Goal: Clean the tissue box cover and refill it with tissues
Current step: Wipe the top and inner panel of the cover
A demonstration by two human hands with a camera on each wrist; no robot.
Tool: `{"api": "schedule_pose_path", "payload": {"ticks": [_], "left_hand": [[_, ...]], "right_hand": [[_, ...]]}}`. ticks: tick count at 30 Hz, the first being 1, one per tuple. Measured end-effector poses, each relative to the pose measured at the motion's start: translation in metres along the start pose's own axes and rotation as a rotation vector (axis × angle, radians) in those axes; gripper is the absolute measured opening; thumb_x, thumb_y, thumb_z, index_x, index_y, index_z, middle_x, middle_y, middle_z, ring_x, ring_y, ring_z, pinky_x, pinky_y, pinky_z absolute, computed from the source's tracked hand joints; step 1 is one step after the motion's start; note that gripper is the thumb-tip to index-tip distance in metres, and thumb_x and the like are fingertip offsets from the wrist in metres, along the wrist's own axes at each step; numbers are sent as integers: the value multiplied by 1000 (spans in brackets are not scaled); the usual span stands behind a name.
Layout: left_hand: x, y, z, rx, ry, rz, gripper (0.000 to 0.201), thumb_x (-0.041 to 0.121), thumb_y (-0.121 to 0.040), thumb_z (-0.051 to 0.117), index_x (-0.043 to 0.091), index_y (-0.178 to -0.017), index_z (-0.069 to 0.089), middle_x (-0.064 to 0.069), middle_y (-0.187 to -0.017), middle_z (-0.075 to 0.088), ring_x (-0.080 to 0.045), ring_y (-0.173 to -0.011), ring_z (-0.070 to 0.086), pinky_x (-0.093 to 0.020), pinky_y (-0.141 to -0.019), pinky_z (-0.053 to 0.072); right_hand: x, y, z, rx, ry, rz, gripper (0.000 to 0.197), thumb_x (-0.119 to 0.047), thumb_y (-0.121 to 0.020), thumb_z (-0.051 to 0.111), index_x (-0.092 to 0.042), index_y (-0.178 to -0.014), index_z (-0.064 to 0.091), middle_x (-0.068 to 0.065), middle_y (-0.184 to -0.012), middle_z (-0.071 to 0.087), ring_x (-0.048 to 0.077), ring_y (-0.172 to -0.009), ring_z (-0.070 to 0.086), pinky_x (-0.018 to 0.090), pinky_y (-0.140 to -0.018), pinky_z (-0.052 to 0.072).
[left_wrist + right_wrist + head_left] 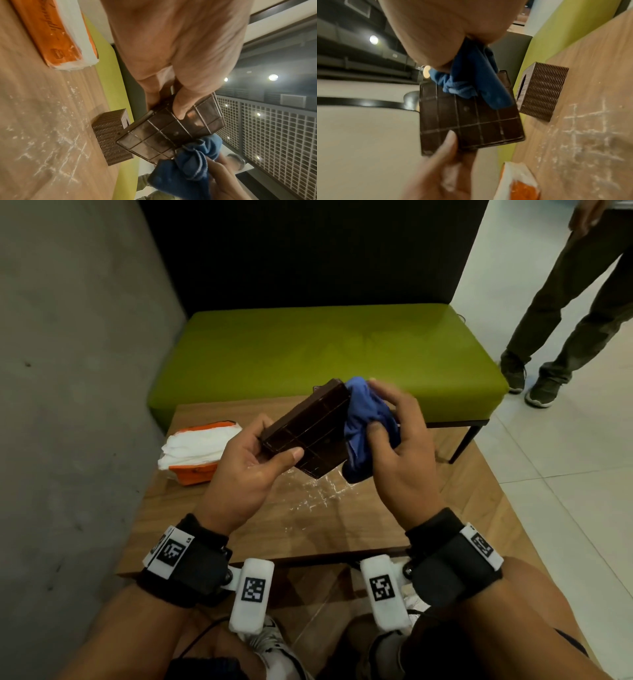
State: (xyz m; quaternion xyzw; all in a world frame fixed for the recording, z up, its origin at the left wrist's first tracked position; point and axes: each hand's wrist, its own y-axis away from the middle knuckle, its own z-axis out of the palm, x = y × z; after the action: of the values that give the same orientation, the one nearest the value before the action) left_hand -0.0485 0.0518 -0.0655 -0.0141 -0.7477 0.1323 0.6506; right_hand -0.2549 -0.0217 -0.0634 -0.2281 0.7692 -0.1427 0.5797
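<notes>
My left hand (267,455) grips a dark brown square base panel (308,436) with a ribbed grid, thumb on its face, and holds it tilted above the table. My right hand (394,422) clutches a bunched blue cloth (363,422) against the panel's far right edge. The left wrist view shows the panel (171,132) dusty, with the cloth (188,162) at its lower corner. The brown woven tissue box cover (539,92) stands on the table behind the panel; the hands hide it in the head view. An orange-and-white tissue pack (198,450) lies at the table's left.
White dust streaks (315,491) mark the wooden table (308,535) under my hands. A green bench (325,354) runs behind the table, and a concrete wall (68,371) stands at the left. A person's legs (565,320) stand on the tiled floor at the right.
</notes>
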Motion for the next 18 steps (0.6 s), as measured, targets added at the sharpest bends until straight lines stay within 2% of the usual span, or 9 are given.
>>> {"api": "schedule_pose_path", "payload": {"ticks": [2, 4, 5, 7, 9, 11, 14, 16, 18], "left_hand": [[-5, 0, -1, 10, -20, -25, 29, -4, -96, 71, 15, -87, 52, 10, -78, 58, -8, -80, 57, -23, -76, 51], [-10, -2, -3, 23, -90, -44, 32, -4, -94, 73, 15, -84, 50, 9, -75, 54, -10, -74, 52, -29, -71, 46], [-11, -3, -2, 19, -127, -46, 28, -4, -93, 75, 13, -86, 53, 6, -77, 58, -13, -75, 55, -33, -71, 47], [-8, -3, 3, -22, -164, -35, 25, -3, -91, 77, 14, -106, 66, 2, -95, 74, -17, -91, 70, -38, -83, 57], [-1, -5, 9, -53, -199, 0, 41, -1, -93, 76, 28, -120, 67, 11, -110, 77, -7, -104, 73, -24, -89, 56], [7, -8, 11, -49, -264, 61, 44, -3, -93, 76, 31, -118, 66, 15, -107, 76, -1, -100, 73, -18, -86, 54], [6, -11, 5, -2, -333, 168, 37, -6, -92, 75, 19, -119, 71, 6, -102, 78, -10, -96, 74, -28, -79, 57], [4, -8, 4, 27, -361, 204, 29, -3, -94, 74, 15, -117, 74, 2, -99, 78, -12, -92, 73, -34, -76, 57], [0, -5, 2, 90, -324, 153, 17, 4, -90, 83, 14, -101, 75, -1, -84, 73, -11, -77, 66, -39, -70, 54]], "right_hand": [[-3, -2, -3, -125, -21, 18, 43, -12, -105, 53, -24, -146, 52, -9, -137, 57, 17, -131, 52, 43, -109, 47], [-9, -2, -4, -185, 17, -30, 42, -15, -104, 57, -23, -145, 53, -12, -135, 57, 19, -129, 51, 42, -108, 46], [-14, -2, -3, -189, 71, -81, 41, -15, -103, 59, -22, -143, 55, -12, -133, 58, 18, -127, 51, 41, -106, 45], [-22, -3, 2, -200, 214, -197, 39, -12, -100, 62, -21, -138, 60, -11, -131, 61, 18, -121, 51, 39, -102, 43], [-24, -2, 12, -219, 322, -290, 37, -10, -99, 60, -18, -135, 63, -6, -133, 63, 22, -118, 50, 40, -99, 43], [-22, 3, 22, -204, 381, -352, 37, -7, -98, 57, -11, -134, 65, 3, -134, 63, 28, -114, 51, 44, -95, 46], [-25, 17, 34, -172, 453, -481, 38, -4, -97, 58, -7, -133, 68, 11, -137, 64, 34, -111, 54, 48, -90, 48], [-26, 21, 34, -203, 454, -534, 40, -2, -96, 60, -7, -135, 67, 11, -140, 64, 34, -112, 56, 47, -92, 48], [-17, 13, 23, -196, 433, -482, 43, -1, -93, 61, -7, -135, 66, 8, -141, 64, 33, -112, 54, 45, -94, 47]]}}
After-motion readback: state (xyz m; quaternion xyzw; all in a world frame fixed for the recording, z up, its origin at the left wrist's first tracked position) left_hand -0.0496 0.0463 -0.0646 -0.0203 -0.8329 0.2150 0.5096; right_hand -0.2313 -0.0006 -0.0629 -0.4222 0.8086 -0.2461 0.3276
